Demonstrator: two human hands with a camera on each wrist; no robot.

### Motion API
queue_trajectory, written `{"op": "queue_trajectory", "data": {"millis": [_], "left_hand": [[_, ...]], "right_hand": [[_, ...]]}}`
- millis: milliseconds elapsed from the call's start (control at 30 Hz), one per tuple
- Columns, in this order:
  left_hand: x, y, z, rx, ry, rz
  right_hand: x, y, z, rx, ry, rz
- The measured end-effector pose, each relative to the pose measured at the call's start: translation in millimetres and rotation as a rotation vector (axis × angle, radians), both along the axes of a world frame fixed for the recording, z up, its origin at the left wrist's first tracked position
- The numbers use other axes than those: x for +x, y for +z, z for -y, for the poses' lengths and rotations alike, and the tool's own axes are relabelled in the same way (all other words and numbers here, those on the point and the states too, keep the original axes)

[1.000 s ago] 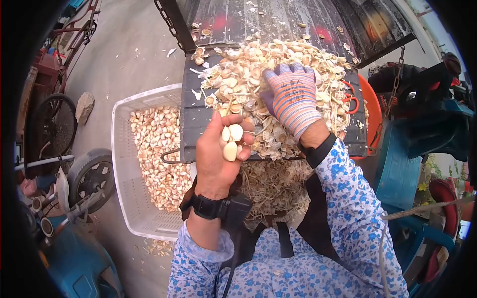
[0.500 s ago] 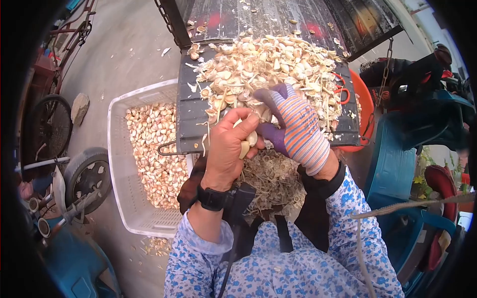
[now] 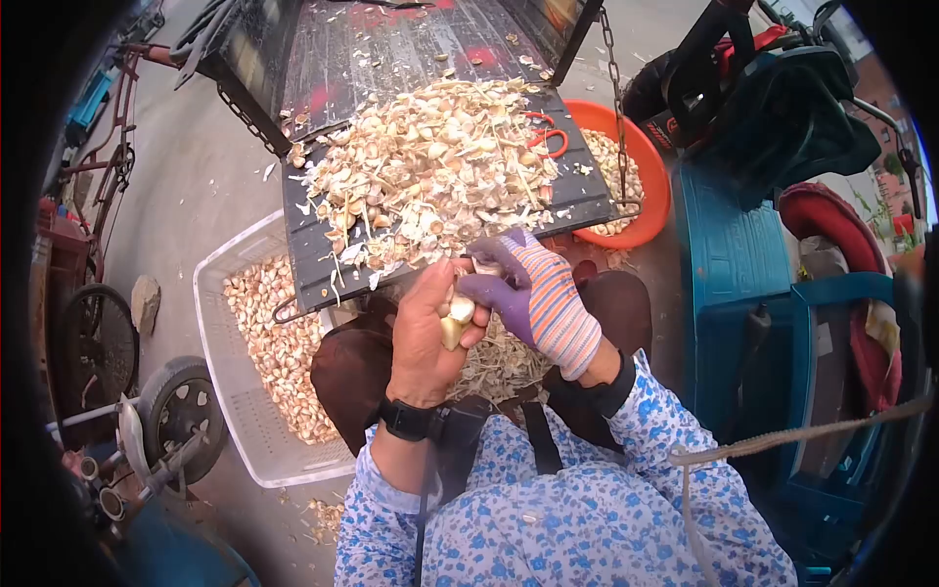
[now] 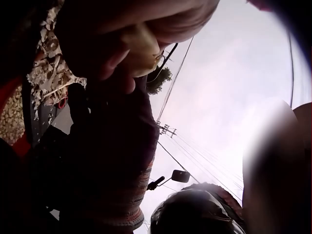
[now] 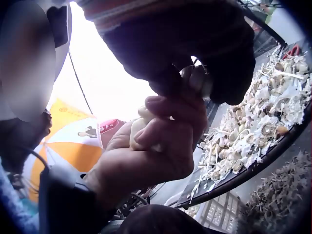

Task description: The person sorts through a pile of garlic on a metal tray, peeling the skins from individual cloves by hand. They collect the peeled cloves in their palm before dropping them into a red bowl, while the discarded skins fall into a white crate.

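Note:
In the head view my bare left hand point(image 3: 423, 338) curls around several peeled garlic cloves point(image 3: 454, 323), pale and smooth in its palm. Against its fingertips, my right hand point(image 3: 553, 303), in a striped glove with purple fingers, pinches a garlic clove point(image 5: 197, 80), which the right wrist view shows between dark gloved fingers and bare ones. Both hands meet just in front of a heap of garlic cloves and loose skins point(image 3: 430, 157), spread on a black ribbed board point(image 3: 305, 245). The left wrist view is dark, with one pale clove point(image 4: 141, 51) visible between the fingers.
Left of the board stands a white crate point(image 3: 217, 362) of unpeeled cloves. An orange basin point(image 3: 657, 186) with more cloves is on the right, near red-handled scissors point(image 3: 555, 142). Skins and stalks point(image 3: 504, 367) lie below the hands. A teal vehicle point(image 3: 734, 264) stands at right.
My right hand has come back from the heap to the left hand and now pinches a clove there. The left fingers have curled further around their cloves. The head view has turned.

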State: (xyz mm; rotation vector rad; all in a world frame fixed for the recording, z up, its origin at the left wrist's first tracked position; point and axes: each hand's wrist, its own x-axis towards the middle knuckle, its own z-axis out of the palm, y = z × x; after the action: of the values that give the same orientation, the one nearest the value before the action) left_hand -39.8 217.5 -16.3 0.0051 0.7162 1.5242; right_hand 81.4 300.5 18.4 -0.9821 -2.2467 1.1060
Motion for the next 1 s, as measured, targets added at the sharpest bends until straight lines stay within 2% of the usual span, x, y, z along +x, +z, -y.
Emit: {"op": "queue_trajectory", "data": {"millis": [33,100,200,267,367,433,467,533,567,633,700,733,800,833,867,900,967,1000], "left_hand": [[4,-4,0,-0.012,-0.030,0.047],[11,-24,3,-0.069,-0.087,0.100],[15,-52,0,-0.239,-0.044,0.052],[24,-52,-13,-0.325,-0.034,0.038],[42,-32,-65,-0.354,-0.130,-0.060],[67,-1,-123,-0.222,-0.213,-0.133],[79,4,-154,-0.061,-0.255,-0.086],[113,51,-211,0.035,-0.189,-0.191],[115,46,-237,0.157,-0.261,-0.147],[124,69,-251,-0.005,-0.155,-0.412],[116,61,-239,0.029,-0.069,-0.769],[110,60,-221,0.046,-0.102,-0.844],[102,42,-180,-0.042,-0.261,-0.904],[103,37,-156,-0.076,-0.386,-0.923],[103,29,-137,-0.096,-0.508,-0.873],[105,28,-120,-0.104,-0.578,-0.751],[102,11,-97,-0.058,-0.498,-0.573],[104,10,-92,-0.053,-0.412,-0.515]], "right_hand": [[7,-21,3,0.029,-0.055,0.047],[24,-45,11,-0.454,-0.212,-0.206],[54,-49,11,-0.877,-0.535,-0.440],[71,-46,8,-0.949,-0.584,-0.497],[89,-51,-7,-1.003,-0.614,-0.550],[99,-56,-17,-1.006,-0.636,-0.574],[102,-52,-25,-1.025,-0.683,-0.554],[111,-59,-35,-0.958,-0.657,-0.678],[116,-63,-40,-0.923,-0.642,-0.733],[127,-59,-48,-0.880,-0.639,-0.678],[129,-46,-50,-0.837,-0.661,-0.687],[128,-40,-50,-0.801,-0.687,-0.672],[128,-41,-51,-0.445,-0.637,-0.496],[127,-41,-51,-0.269,-0.601,-0.406],[122,-36,-52,0.013,-0.583,-0.304],[118,-43,-48,0.134,-0.551,-0.246],[111,-38,-44,0.360,-0.403,-0.021],[108,-34,-41,0.414,-0.384,-0.002]]}}
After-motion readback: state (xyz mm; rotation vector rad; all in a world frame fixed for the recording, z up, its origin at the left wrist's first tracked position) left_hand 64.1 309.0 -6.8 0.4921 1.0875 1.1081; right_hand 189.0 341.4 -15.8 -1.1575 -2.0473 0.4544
